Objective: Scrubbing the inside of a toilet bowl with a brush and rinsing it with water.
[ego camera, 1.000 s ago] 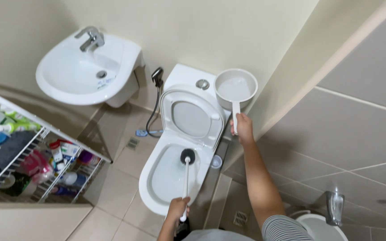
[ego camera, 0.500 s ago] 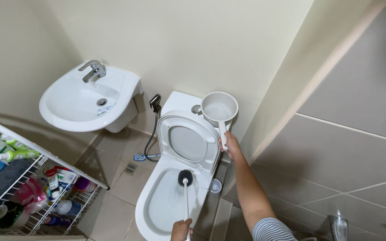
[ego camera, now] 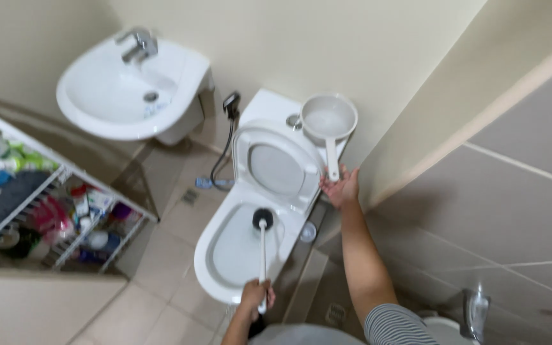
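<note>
I see the left hand point(ego camera: 253, 298) clenched round the white handle of one toilet brush point(ego camera: 262, 239), its black head down inside the open toilet bowl point(ego camera: 225, 255). Right hand point(ego camera: 340, 188) is open, palm up, fingers point(ego camera: 327, 185) loose just under the handle tip of one grey dipper point(ego camera: 329, 121); can't tell if they touch it. Dipper sits on the cistern top point(ego camera: 269, 105), bowl part looks pale inside, contents unclear. Raised seat lid point(ego camera: 273, 166) stands between brush and dipper. One bidet sprayer point(ego camera: 230, 105) hangs left of the cistern, hose running down to the floor. One wall basin point(ego camera: 129, 89) with one tap point(ego camera: 137, 43) further left, drain visible. Wire rack point(ego camera: 39, 204) at far left is crammed with bottles and tubes, too many and too blurred to count. Tiled wall on the right, close to the right forearm.
</note>
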